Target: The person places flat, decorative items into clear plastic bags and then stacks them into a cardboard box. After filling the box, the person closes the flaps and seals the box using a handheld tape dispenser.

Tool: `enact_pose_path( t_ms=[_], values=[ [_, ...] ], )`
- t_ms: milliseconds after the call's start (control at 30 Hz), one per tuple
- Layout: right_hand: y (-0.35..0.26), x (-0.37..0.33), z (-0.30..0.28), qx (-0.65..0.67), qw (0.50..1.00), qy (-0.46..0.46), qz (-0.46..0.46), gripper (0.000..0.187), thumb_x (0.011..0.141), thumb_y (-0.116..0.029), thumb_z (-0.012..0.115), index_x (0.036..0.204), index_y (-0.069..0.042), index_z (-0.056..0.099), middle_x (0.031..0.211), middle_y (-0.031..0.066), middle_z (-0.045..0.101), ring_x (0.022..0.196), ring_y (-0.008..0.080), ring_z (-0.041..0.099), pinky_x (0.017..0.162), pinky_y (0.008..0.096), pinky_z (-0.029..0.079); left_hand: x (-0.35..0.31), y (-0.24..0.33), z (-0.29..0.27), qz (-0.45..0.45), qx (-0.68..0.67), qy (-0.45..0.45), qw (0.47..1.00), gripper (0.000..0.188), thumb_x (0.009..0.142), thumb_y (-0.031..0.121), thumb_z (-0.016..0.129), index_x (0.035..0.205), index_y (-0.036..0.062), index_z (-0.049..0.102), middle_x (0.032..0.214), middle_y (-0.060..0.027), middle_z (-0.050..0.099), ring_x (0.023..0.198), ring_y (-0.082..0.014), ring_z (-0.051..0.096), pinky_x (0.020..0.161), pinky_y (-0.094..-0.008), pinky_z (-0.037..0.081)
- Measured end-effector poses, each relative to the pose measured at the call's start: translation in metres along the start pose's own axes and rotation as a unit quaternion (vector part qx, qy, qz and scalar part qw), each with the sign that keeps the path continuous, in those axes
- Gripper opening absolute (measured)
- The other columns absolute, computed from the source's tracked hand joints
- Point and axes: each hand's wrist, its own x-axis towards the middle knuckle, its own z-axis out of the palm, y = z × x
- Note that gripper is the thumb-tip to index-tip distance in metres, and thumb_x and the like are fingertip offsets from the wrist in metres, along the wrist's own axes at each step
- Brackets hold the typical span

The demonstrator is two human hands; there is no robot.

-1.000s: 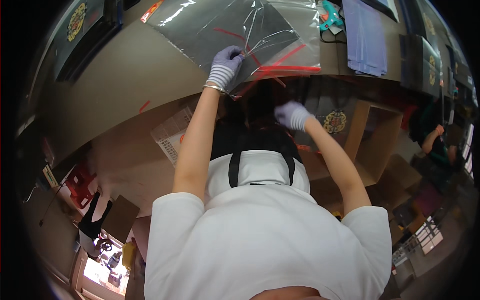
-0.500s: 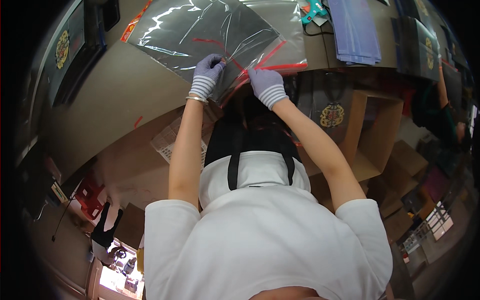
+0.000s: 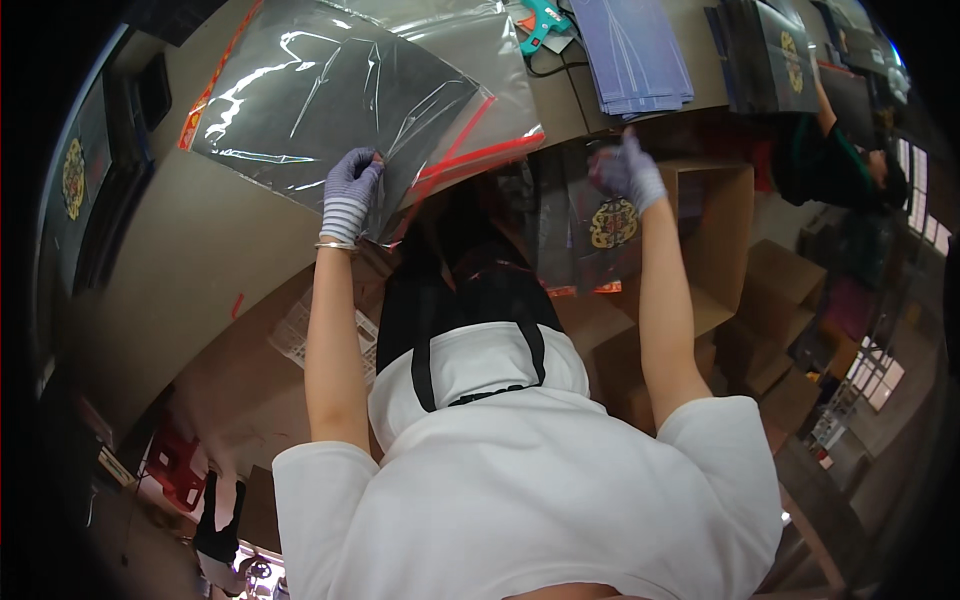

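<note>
From where I stand, looking down along with the head view, the person's left hand (image 3: pixel 352 190), in a pale lilac glove with a striped cuff, is over the near edge of the counter (image 3: pixel 190 215). Its fingers are pinched together on the near part of a clear plastic bag (image 3: pixel 300 110), and creases show in the film around them. The bag lies flat on the far part of the counter, dark grey across most of its face, its near corner reaching the counter's edge. Red strips (image 3: pixel 500 150) cross at its right side.

The right hand (image 3: pixel 630 175), gloved the same way, is well apart from the left one, raised near the counter's edge. It is blurred, so I can't tell whether its fingers are released or closed on something. Just beside it, lower than the counter, is a dark bag (image 3: pixel 615 223) with a gold emblem, and to the right of that an open cardboard box (image 3: pixel 715 235).

On the far right of the counter I see a teal glue gun (image 3: pixel 541 27), then a lilac stack (image 3: pixel 630 55), then dark folders (image 3: pixel 790 65) near a co-worker's arm (image 3: pixel 826 100). On the left, a short red scrap (image 3: pixel 237 306) lies on the counter.
</note>
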Motion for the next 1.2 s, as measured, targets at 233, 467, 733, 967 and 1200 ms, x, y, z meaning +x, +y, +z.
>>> enact_pose_path(
  t_ms=[233, 467, 733, 967, 1200],
  values=[
    [-0.049, 0.021, 0.014, -0.045, 0.999, 0.018, -0.015, 0.056, 0.087, -0.054, 0.05, 0.11, -0.004, 0.052, 0.1, 0.0152, 0.065, 0.084, 0.0235, 0.066, 0.071, 0.0305, 0.052, 0.004, 0.006, 0.014, 0.015, 0.032, 0.0, 0.999, 0.011, 0.081, -0.001, 0.061, 0.092, 0.0003, 0.062, 0.083, -0.0017, 0.062, 0.076, -0.0093, 0.055, 0.076, -0.0231, 0.046],
    [0.038, -0.032, -0.064, 0.116, 0.966, -0.035, -0.227, 0.018, 0.089, -0.014, 0.052, 0.101, 0.0, 0.054, 0.1, 0.0178, 0.064, 0.084, 0.0252, 0.066, 0.067, 0.0305, 0.051, 0.001, 0.0, 0.016, 0.006, -0.025, 0.0, 1.0, 0.01, 0.082, 0.001, 0.061, 0.092, -0.0015, 0.061, 0.083, -0.0026, 0.062, 0.078, -0.0097, 0.055, 0.076, -0.0231, 0.045],
    [0.115, -0.182, 0.018, -0.054, 0.93, 0.101, -0.348, 0.018, 0.09, -0.01, 0.049, 0.095, 0.004, 0.059, 0.075, 0.0122, 0.065, 0.064, 0.0152, 0.062, 0.061, 0.027, 0.05, 0.002, 0.029, 0.009, 0.031, 0.031, 0.009, 0.999, 0.013, 0.082, 0.011, 0.064, 0.09, 0.0008, 0.064, 0.08, 0.0, 0.061, 0.075, -0.0086, 0.053, 0.071, -0.0227, 0.044],
    [0.219, -0.221, 0.066, -0.182, 0.92, 0.035, -0.344, 0.022, 0.086, -0.002, 0.048, 0.101, 0.008, 0.06, 0.071, 0.0108, 0.064, 0.059, 0.0158, 0.063, 0.059, 0.0264, 0.051, 0.004, 0.049, 0.039, 0.091, 0.014, 0.101, 0.991, 0.017, 0.076, 0.011, 0.065, 0.09, 0.0006, 0.065, 0.082, -0.0087, 0.066, 0.074, -0.0164, 0.062, 0.072, -0.0282, 0.049],
    [0.2, -0.245, 0.062, -0.076, 0.918, 0.112, -0.374, 0.015, 0.087, -0.002, 0.051, 0.093, 0.008, 0.061, 0.071, 0.0118, 0.063, 0.058, 0.017, 0.063, 0.056, 0.0278, 0.052, 0.0, 0.054, 0.029, 0.082, 0.039, 0.119, 0.989, 0.02, 0.074, 0.015, 0.066, 0.089, 0.0006, 0.066, 0.083, -0.0141, 0.065, 0.076, -0.0232, 0.064, 0.073, -0.0316, 0.05]
  ],
)
